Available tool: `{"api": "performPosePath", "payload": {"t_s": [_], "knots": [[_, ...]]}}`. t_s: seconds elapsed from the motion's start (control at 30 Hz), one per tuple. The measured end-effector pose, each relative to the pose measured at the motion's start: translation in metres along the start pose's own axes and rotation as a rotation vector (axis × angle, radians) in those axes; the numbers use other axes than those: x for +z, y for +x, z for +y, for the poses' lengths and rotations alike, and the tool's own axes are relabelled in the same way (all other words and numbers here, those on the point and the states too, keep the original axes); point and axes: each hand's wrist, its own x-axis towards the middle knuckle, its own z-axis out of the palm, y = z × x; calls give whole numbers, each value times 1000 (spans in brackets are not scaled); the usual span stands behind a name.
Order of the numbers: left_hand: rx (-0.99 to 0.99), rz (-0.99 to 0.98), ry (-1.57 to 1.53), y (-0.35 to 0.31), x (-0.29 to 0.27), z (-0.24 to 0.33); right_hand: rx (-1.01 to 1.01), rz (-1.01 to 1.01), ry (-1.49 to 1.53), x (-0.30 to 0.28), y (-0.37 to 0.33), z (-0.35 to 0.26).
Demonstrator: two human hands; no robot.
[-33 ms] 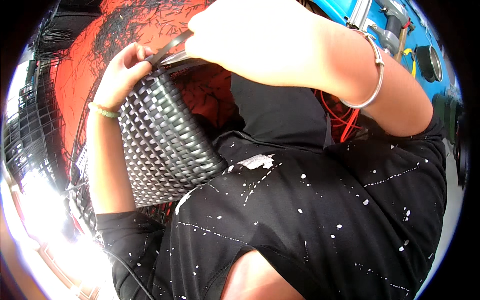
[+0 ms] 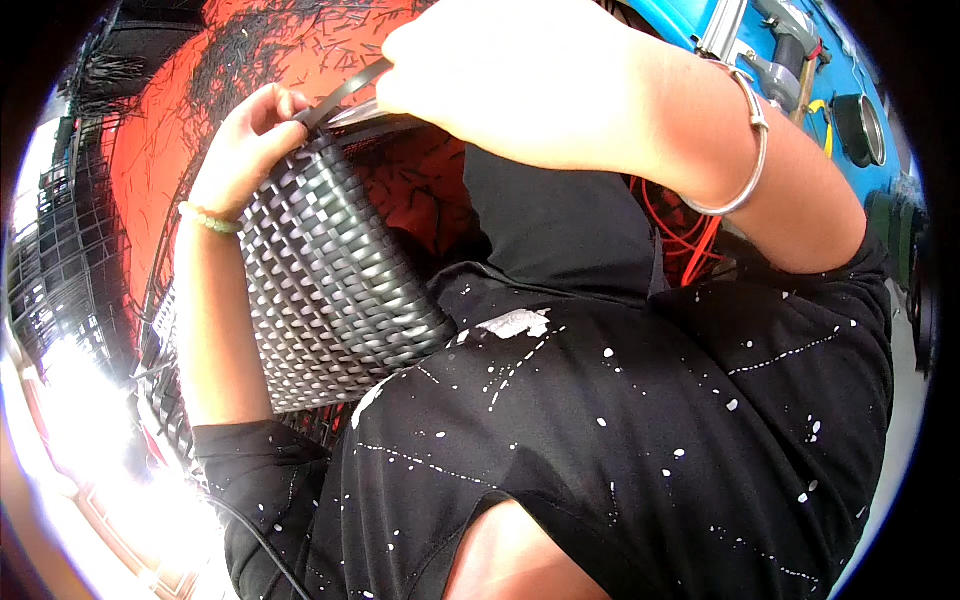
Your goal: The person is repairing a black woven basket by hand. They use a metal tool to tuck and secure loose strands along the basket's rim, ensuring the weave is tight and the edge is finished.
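Note:
A black and silver-grey woven basket (image 2: 335, 270) leans against my lap. My left hand (image 2: 240, 150) is closed at its upper corner, thumb and fingertips pinching the weave where a flat dark strip (image 2: 345, 92) comes out. That strip arches up to my right hand (image 2: 510, 85), which is closed on its other end and washed out by bright light. Below the strip, a pointed metal tip (image 2: 358, 113) juts from under my right hand; most of that tool is hidden, so its kind is unclear.
Short black strip offcuts (image 2: 250, 50) litter a red surface (image 2: 150, 165). Black wire-like mesh (image 2: 70, 230) stands at the left. On a blue table (image 2: 690, 15) at upper right are a grey power tool (image 2: 790, 50) and a round black container (image 2: 858, 128). Red cords (image 2: 700, 250) hang below.
My right hand has shifted very slightly to the right with the strip's end. The left hand and the basket look almost unmoved.

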Motion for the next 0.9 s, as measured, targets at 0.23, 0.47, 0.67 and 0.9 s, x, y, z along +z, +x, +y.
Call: {"api": "performPosePath", "payload": {"t_s": [0.23,0.47,0.67,0.9], "knots": [[-13,-12,-14,3,-2,-9,-2,-59,-70,-1,12,4],[22,67,-35,8,15,0,-66,-59,-111,-6,27,9],[33,124,-22,-1,21,-4,-217,-9,-175,-6,59,17],[189,219,184,19,19,-22,-356,67,-302,-2,84,11]]}}
